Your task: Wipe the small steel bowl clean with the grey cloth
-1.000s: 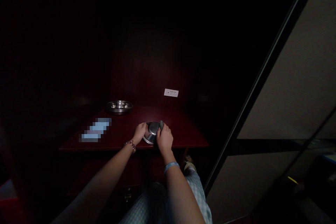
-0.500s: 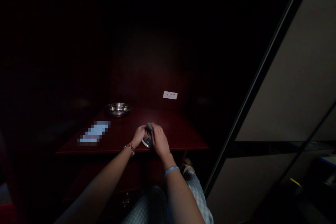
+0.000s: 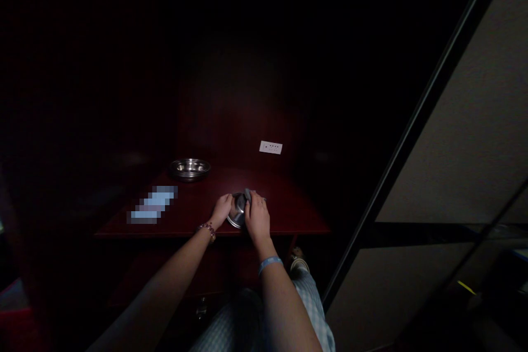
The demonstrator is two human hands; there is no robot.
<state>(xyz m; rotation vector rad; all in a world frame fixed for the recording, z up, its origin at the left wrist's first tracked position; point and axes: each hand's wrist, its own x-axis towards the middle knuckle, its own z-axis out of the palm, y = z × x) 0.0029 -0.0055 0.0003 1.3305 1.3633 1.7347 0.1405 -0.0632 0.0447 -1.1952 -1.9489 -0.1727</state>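
A shiny round metal plate or shallow bowl (image 3: 236, 216) is tilted between my hands near the front edge of the dark red desk (image 3: 289, 217). Its left rim is pinched by my left hand (image 3: 223, 208), fingers closed. My right hand (image 3: 258, 215) is closed on a grey cloth (image 3: 248, 194) and lies over the right side of the metal; its fingers hide part of both. Farther back on the left rests a stack of shiny metal bowls (image 3: 190, 169), apart from my hands.
A blurred-out light blue patch (image 3: 153, 204) lies at the desk's left. On the back wall is a white power socket (image 3: 271, 147). A tall panel with a dark frame (image 3: 412, 280) stands to the right. My checked trouser leg (image 3: 309, 297) is below the desk.
My right hand and the grey cloth have shifted right across the metal, uncovering more of its surface. My left hand keeps its grip on the rim. The view has shifted slightly.
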